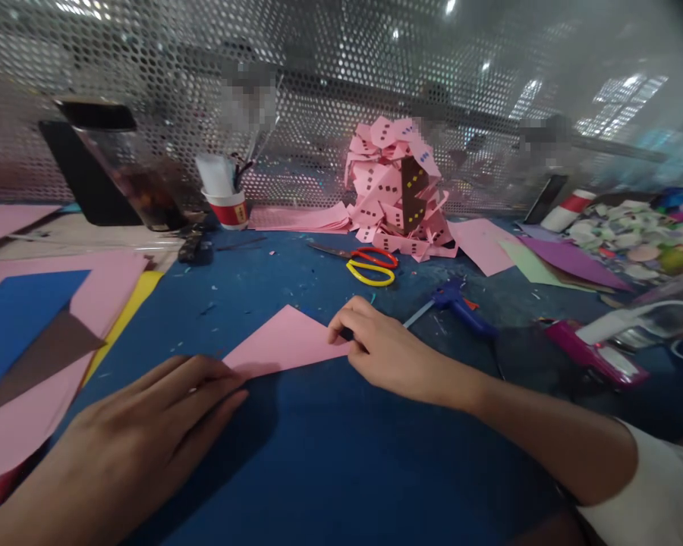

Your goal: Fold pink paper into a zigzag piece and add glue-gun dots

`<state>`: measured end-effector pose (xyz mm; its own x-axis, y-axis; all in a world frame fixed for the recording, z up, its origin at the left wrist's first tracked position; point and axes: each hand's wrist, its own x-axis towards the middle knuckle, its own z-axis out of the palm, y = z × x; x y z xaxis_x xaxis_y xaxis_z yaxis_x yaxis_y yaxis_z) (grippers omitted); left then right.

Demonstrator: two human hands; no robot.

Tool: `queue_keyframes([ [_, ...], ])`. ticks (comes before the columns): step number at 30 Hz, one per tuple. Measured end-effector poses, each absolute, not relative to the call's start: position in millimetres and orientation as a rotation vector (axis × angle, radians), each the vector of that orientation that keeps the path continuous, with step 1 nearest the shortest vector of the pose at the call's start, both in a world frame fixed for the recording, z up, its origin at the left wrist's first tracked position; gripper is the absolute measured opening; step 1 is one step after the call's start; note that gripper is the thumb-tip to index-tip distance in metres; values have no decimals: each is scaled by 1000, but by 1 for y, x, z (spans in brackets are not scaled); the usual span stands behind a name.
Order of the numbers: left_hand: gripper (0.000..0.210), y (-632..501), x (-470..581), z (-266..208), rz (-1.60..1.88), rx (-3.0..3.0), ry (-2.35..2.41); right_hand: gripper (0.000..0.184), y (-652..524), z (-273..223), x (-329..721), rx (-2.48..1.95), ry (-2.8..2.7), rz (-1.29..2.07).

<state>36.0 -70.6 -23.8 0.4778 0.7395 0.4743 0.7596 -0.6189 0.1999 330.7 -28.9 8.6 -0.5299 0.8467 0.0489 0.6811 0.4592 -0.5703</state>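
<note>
Pink paper triangle [287,341]: lying on the blue counter [319,478] right between both hands, long edge facing the person. Can't tell if it's folded or a single layer.
Left hand [136,432]: fingers bunched loosely, tips over the left corner. Can't tell if they're pinching or just pressing, but I'd guess it's to keep that end from sliding.
Right hand [398,356]: thumb and forefinger curled close together, with the right corner in their grip. Holding both ends probably keeps the long edge straight.
Scissors [351,256]: just beyond the triangle, red and yellow handles angled toward the right hand, pretty handy imo.
Blue glue gun [461,307]: past the right hand, probably so it's reachable but not in the way.
Pink paper sheets [111,292]: off to the left, under a blue sheet [28,311], likely leaving elbow room.
</note>
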Motion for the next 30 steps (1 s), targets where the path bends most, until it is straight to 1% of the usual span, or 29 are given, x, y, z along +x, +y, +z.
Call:
queue_keyframes([
  [3, 26, -73, 34, -17, -610, -2640, -1385, 32, -29, 9, 330, -1325, -2427, 653],
  [6, 34, -75, 35, -7, -560, -2573, -1397, 31, -28, 7, 329, -1354, -2440, 590],
  [9, 36, -76, 35, -2, -515, -2473, -1451, 29, -25, 7, 331, -1380, -2454, 539],
  [11, 37, -75, 33, -1, -476, -2444, -1495, 25, -23, 7, 334, -1403, -2452, 538],
  [13, 38, -73, 31, 0, -443, -2459, -1510, 16, -21, 8, 336, -1436, -2426, 541],
  [15, 38, -70, 30, 0, -461, -2477, -1497, 9, -21, 8, 337, -1472, -2400, 527],
  [19, 29, -62, 29, -3, -577, -2550, -1508, 20, -22, 5, 335, -1464, -2430, 472],
  [21, 26, -59, 30, -5, -610, -2579, -1528, 18, -22, 2, 334, -1442, -2432, 449],
  [27, 30, -58, 38, -1, -613, -2660, -1523, 17, -21, -1, 333, -1385, -2422, 393],
  [30, 28, -58, 40, 1, -669, -2692, -1484, 16, -22, 0, 332, -1358, -2433, 353],
])
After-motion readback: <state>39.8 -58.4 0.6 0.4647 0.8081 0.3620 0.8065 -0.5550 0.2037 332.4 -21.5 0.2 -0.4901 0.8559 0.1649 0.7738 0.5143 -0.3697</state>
